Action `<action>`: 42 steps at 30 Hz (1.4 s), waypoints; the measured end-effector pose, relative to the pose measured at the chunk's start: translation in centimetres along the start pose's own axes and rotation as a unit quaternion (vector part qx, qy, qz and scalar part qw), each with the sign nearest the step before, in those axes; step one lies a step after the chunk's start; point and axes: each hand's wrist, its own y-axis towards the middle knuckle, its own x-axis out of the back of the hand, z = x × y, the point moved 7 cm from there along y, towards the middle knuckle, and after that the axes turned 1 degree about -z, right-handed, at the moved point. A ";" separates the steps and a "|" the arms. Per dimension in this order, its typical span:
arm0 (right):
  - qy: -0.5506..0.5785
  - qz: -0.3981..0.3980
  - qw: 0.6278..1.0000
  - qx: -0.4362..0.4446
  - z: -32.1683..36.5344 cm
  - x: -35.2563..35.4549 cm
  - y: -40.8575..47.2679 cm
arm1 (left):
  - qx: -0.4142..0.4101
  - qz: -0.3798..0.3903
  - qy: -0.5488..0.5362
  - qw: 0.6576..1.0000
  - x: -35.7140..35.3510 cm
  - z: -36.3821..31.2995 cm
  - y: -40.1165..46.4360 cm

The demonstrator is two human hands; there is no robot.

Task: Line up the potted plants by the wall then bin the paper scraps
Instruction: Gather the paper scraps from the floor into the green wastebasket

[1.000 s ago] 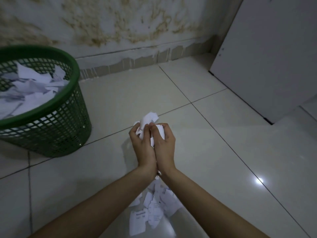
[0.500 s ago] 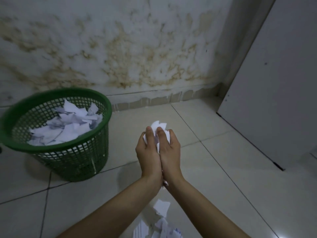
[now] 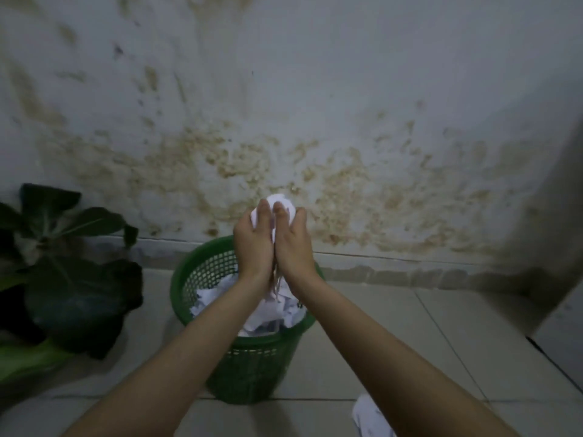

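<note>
- Left of my hands I see a dark leafy potted plant by the stained wall; a white scrap lies on the floor under my right forearm.
- The green mesh bin directly below my hands holds torn paper.
- My left hand and right hand are cupped together, closed around a wad of paper scraps poking above the fingertips.

I hold a wad of white paper scraps at the frame's centre, pressed between my left hand and right hand, above the green mesh bin, where more torn white pieces lie heaped. One scrap lies on the floor at bottom right. A dark, broad-leaved potted plant stands by the wall at the left edge.
</note>
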 end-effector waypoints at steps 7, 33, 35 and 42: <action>-0.354 0.195 0.912 -0.069 -7.4 -2.0 0.8 | -0.046 0.265 0.612 0.744 3.6 6.8 3.5; -0.531 0.120 0.828 -0.134 -6.1 16.9 -3.8 | -0.314 0.471 0.520 0.640 -10.6 2.3 -13.5; -0.533 0.163 0.799 -0.227 -10.1 19.3 -6.3 | -0.282 0.525 0.501 0.627 -11.7 5.0 -15.9; -0.513 0.166 0.764 -0.354 -21.4 23.5 -10.4 | -0.133 0.640 0.553 0.517 -12.2 18.2 -19.7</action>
